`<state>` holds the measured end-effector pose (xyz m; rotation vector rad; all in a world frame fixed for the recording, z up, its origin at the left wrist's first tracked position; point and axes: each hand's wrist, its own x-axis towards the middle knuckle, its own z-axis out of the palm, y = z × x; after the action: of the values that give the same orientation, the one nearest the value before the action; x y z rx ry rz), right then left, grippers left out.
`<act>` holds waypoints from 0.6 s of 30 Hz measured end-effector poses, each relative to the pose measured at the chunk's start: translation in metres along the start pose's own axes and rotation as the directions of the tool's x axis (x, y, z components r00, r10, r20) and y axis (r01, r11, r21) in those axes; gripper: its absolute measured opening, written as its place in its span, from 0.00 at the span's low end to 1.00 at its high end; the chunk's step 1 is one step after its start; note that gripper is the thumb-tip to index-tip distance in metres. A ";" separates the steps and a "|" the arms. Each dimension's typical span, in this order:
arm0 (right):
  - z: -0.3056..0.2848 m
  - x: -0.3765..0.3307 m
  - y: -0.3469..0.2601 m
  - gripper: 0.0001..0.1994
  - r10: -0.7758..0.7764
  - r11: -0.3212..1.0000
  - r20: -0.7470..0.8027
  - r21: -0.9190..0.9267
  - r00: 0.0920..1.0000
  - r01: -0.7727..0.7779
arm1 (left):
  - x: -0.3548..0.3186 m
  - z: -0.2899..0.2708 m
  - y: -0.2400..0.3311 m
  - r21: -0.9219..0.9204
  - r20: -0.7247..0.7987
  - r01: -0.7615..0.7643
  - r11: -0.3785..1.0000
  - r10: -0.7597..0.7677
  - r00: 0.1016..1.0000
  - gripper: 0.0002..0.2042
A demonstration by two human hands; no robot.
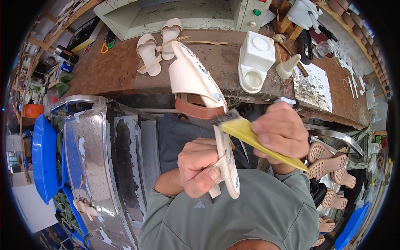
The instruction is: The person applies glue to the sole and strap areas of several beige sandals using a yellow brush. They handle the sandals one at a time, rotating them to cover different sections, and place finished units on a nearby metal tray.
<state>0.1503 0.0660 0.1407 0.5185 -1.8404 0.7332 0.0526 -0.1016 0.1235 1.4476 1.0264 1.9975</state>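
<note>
My left hand [200,166] is closed around a cream sandal [230,178] in front of my chest, thumb over its strap. In my right hand [280,133] is a brush with a flat yellow handle [258,139]. Its dark bristles [225,117] are at the far end of the held sandal; whether they touch it I cannot tell. Just beyond, at the bench's front edge, is a larger cream sandal-shaped piece [193,77] with a wide cream band and a brown strip [198,109] hanging below. What supports it is hidden.
On the brown bench [108,68] lie a pair of cream sandals [150,56], scissors [107,45], a white container [259,50] with a round cup and a white cone-shaped nozzle [287,66]. Several tan soles [327,164] hang at right. A worn metal stand [98,154] and blue tray [44,158] are left.
</note>
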 end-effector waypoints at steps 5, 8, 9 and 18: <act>0.003 -0.010 0.008 0.15 0.022 0.999 0.037 -0.051 0.999 -0.020 | -0.003 -0.003 -0.003 -0.002 -0.007 0.004 1.000 -0.004 1.000 0.08; -0.002 -0.017 0.008 0.14 0.082 0.997 -0.007 -0.012 0.997 -0.082 | -0.006 -0.003 -0.004 -0.001 -0.012 0.011 1.000 -0.011 1.000 0.08; -0.004 -0.019 0.006 0.14 0.113 0.994 -0.030 0.004 0.993 -0.113 | -0.006 -0.002 -0.004 -0.005 -0.011 0.006 1.000 -0.006 1.000 0.08; -0.005 -0.008 -0.001 0.12 0.200 0.955 0.050 0.213 0.979 -0.206 | -0.007 -0.002 -0.003 -0.020 -0.002 -0.021 1.000 0.021 1.000 0.10</act>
<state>0.1579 0.0689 0.1348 0.4852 -1.8684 1.0799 0.0527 -0.1054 0.1172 1.4522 0.9927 2.0187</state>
